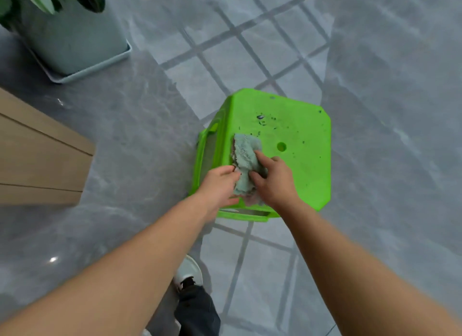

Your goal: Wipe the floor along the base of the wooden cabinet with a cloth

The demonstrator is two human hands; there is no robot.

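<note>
Far left, we see a potted plant [67,28] in its pale tub, and nearer, the corner of the wooden cabinet [37,155] at the left edge, standing on the grey floor [125,125]. The cloth is well apart from that cabinet base. Moving right, we come to our left hand [217,185], fingers curled and pinching the near left edge of the cloth [246,163]. The cloth, a pale blue-green rag, lies bunched on the near left part of the green plastic stool [300,165], right between the two hands. Just beside it, our right hand [271,179] presses down on it, fingers bent and gripping the rag. Dark specks dot the stool top further off. Down near us, a white shoe [188,273] and a dark trouser leg show between the forearms.
</note>
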